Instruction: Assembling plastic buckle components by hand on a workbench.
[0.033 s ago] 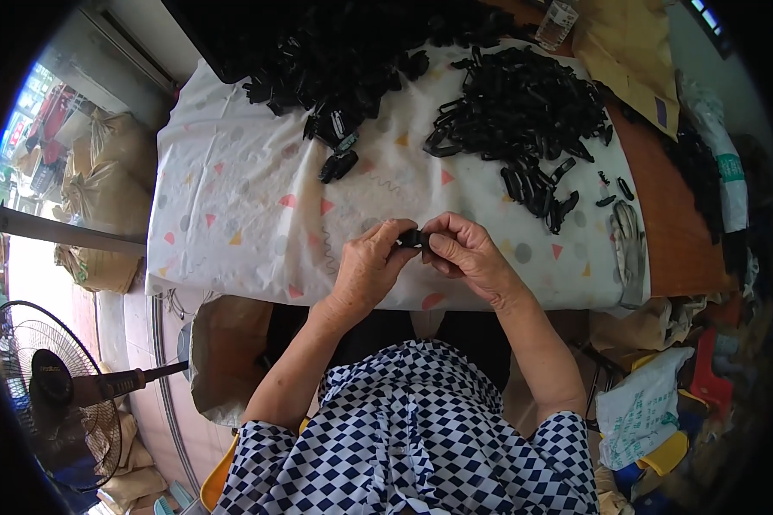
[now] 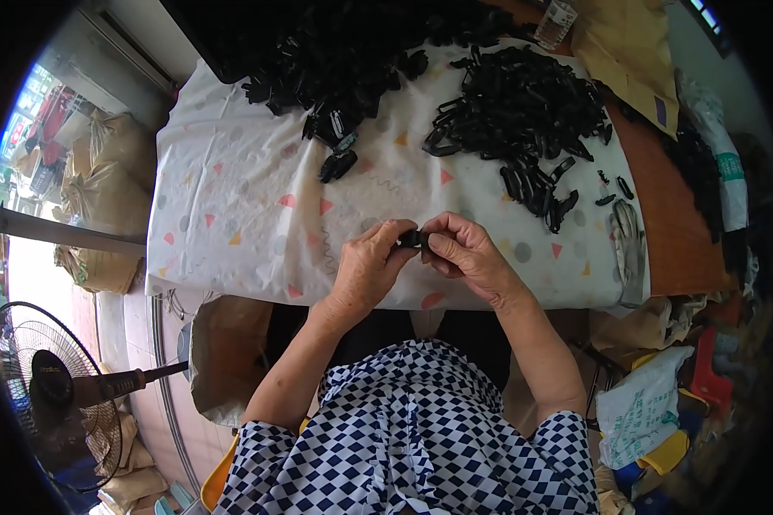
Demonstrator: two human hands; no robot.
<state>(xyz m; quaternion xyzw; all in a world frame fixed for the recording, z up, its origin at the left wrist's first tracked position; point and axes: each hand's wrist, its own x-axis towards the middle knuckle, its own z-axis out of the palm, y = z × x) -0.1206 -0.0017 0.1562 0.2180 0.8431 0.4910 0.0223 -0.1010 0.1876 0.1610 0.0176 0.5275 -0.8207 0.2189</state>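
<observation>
Over the near edge of the table, my left hand (image 2: 371, 262) and my right hand (image 2: 468, 257) meet with a small black plastic piece (image 2: 410, 239) pinched between them. The fingers of both are closed on it, and they cover most of its shape. Beyond them lies a large heap of black plastic pieces (image 2: 335, 77) at the far left. A second heap of slim black plastic pieces (image 2: 524, 103) spreads at the far right, its tail trailing nearer. A couple of pieces (image 2: 343, 163) lie at the near tip of the left heap.
A patterned white cloth (image 2: 240, 197) covers the table. Toward its right edge are a pale glove (image 2: 627, 245) and a few loose black bits (image 2: 624, 189). A clear plastic container (image 2: 556, 24) stands far right. A fan (image 2: 56, 386) and an open sack (image 2: 219, 360) are at left.
</observation>
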